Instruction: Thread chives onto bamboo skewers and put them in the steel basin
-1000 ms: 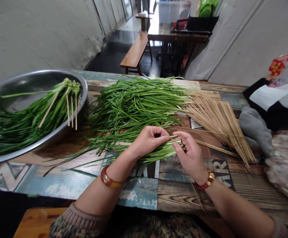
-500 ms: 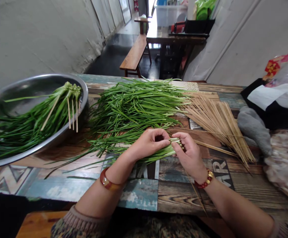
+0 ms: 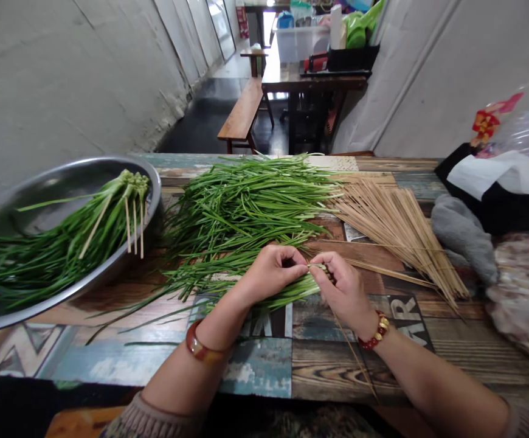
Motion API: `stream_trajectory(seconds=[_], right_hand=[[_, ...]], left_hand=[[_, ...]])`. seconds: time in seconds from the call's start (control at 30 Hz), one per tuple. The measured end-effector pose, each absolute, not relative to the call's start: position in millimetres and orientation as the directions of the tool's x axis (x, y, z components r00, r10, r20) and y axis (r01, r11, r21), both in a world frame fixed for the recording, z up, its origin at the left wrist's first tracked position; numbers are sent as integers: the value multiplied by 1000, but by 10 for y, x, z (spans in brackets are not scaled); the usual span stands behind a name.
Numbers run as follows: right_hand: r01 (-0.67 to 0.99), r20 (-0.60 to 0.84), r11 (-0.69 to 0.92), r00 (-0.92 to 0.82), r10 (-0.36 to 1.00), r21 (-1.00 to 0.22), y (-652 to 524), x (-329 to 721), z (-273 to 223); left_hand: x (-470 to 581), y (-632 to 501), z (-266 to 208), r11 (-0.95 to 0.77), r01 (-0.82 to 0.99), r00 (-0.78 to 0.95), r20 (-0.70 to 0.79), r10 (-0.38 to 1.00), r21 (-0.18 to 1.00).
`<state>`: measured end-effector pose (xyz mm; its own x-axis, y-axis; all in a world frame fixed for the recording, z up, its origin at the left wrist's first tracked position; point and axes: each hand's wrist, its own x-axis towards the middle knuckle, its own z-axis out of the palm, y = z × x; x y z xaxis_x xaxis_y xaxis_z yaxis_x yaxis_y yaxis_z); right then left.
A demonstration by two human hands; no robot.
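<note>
In the head view my left hand (image 3: 273,274) pinches the pale stem ends of a few garlic chives (image 3: 294,293) between thumb and finger. My right hand (image 3: 341,287) closes on the same stem ends from the other side, fingertips close to the left thumb. A thin bamboo skewer (image 3: 356,354) slants from under my right hand toward the table's near edge. How its upper end meets the stems is hidden by the fingers. Beyond my hands lies a large pile of loose garlic chives (image 3: 255,194), pale ends to the right.
A steel basin (image 3: 154,201) at the left holds skewered chives (image 3: 130,182), their skewers jutting over the rim. Bamboo skewers (image 3: 401,225) lie fanned at the right, beside a grey cloth-like bundle (image 3: 460,231) and a plastic bag (image 3: 526,292). A bench (image 3: 244,112) stands beyond the table.
The camera view has tilted slightly, so the scene sits lower. Both hands keep their hold on the stems, and the right fingers have curled a little further over the ends.
</note>
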<state>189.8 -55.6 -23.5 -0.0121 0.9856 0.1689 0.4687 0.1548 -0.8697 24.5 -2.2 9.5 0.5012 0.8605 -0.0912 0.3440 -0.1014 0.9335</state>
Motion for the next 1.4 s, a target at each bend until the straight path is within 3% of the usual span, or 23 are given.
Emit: stream_trajectory(seconds=[0.3, 0.4, 0.5, 0.6, 0.8, 1.0, 1.13, 1.27, 1.4], right_hand=[[487, 194, 182, -27, 981, -854, -555, 1901, -200], [446, 149, 151, -40, 988, -882, -563, 1902, -200], [422, 121, 128, -44, 992, -897, -563, 1902, -226], [418, 104, 116, -51, 993, -901, -560, 1903, -248], [415, 84, 102, -60, 995, -904, -564, 1901, -247], [427, 82, 92, -41, 996, -899, -552, 1884, -269], [434, 89, 97, -40, 995, -896, -541, 1883, -288], [436, 88, 95, -38, 995, -895, -546, 1887, -298], [411, 66, 78, -45, 997, -908, -556, 1888, -289]], left_hand=[[211, -5, 113, -122, 313, 568, -82, 819, 942], [132, 45, 146, -205, 372, 467, 8, 884, 905], [59, 111, 111, -334, 492, 298, 205, 932, 804], [31, 158, 26, -447, 594, 323, 311, 894, 669], [62, 179, -73, -563, 739, 470, 316, 824, 370], [120, 158, -87, -514, 824, 453, 269, 850, 237], [117, 148, -84, -510, 803, 417, 320, 851, 308], [73, 151, -66, -490, 665, 319, 379, 869, 564], [57, 152, -37, -356, 529, 241, 266, 933, 770]])
